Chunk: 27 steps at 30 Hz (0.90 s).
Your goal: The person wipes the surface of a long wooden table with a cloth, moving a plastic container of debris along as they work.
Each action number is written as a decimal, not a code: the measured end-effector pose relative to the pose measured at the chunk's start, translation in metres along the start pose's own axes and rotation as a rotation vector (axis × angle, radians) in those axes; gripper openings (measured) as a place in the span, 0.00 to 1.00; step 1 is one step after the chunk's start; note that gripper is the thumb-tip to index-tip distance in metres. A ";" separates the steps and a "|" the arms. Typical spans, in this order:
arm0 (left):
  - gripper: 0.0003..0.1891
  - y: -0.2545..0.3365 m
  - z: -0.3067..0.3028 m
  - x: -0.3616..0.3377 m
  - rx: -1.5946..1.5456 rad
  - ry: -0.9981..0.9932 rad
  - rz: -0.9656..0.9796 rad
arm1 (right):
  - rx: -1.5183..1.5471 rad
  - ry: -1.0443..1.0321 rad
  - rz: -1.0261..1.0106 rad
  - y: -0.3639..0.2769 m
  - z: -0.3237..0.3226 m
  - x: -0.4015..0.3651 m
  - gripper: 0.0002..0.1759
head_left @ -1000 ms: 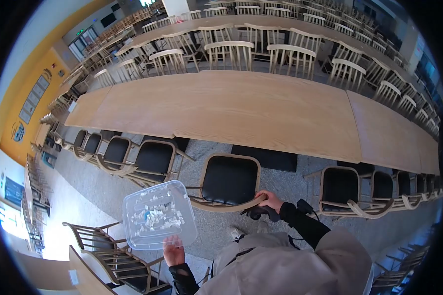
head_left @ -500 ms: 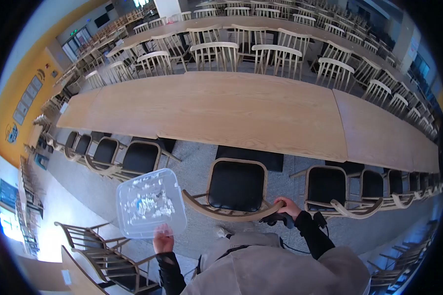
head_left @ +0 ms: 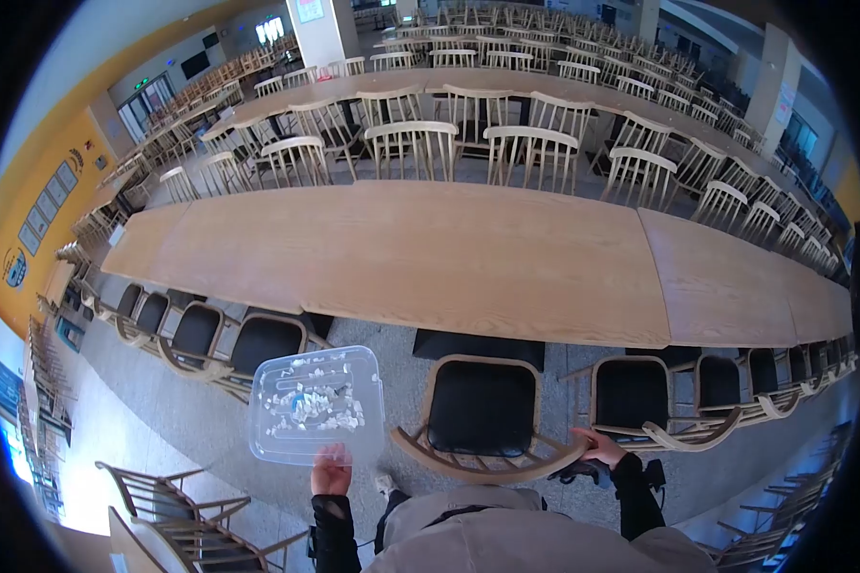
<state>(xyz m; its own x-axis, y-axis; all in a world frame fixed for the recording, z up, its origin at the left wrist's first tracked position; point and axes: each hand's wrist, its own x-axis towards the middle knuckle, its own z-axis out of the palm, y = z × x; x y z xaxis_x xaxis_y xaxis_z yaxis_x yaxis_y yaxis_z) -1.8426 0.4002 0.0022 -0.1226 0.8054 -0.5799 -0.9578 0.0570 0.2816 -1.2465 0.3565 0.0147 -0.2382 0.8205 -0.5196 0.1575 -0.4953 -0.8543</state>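
Observation:
My left hand (head_left: 332,475) grips the near edge of a clear plastic container (head_left: 261,411), which is held out over the floor. Small white scraps and a bit of blue lie inside it. At the right, my right hand (head_left: 599,446) is closed on the right end of the curved wooden backrest of a chair (head_left: 483,406). This chair has a black seat and stands at the near side of the long wooden table (head_left: 468,258). A dark object (head_left: 583,473) is just below my right hand; I cannot make out what it is.
More black-seated chairs (head_left: 631,393) line the table's near side to the right, and others (head_left: 268,344) to the left. Behind me at lower left stand further chairs (head_left: 186,520). Beyond the table are rows of chairs (head_left: 411,148) and a white pillar (head_left: 322,33).
My view has tilted up, so the table sits lower in it. The gripped chair has shifted right, closer to its right-hand neighbour. The container has moved right along with my left hand.

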 end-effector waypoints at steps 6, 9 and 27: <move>0.14 0.048 -0.020 0.064 0.006 -0.315 -0.141 | -0.234 0.155 0.142 0.042 -0.009 -0.029 0.41; 0.13 0.083 -0.011 0.079 0.140 -0.084 -0.114 | -0.312 0.194 0.098 0.010 0.027 -0.058 0.24; 0.22 0.220 0.029 0.129 0.427 -0.104 -0.206 | 0.732 0.343 -0.402 -0.210 0.296 0.107 0.24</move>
<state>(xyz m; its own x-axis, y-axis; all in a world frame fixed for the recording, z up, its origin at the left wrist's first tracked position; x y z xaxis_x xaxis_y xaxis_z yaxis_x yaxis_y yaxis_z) -2.0612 0.5334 0.0114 0.1060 0.8054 -0.5832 -0.7645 0.4410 0.4702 -1.5888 0.4638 0.1347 0.1735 0.9530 -0.2484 -0.5537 -0.1142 -0.8248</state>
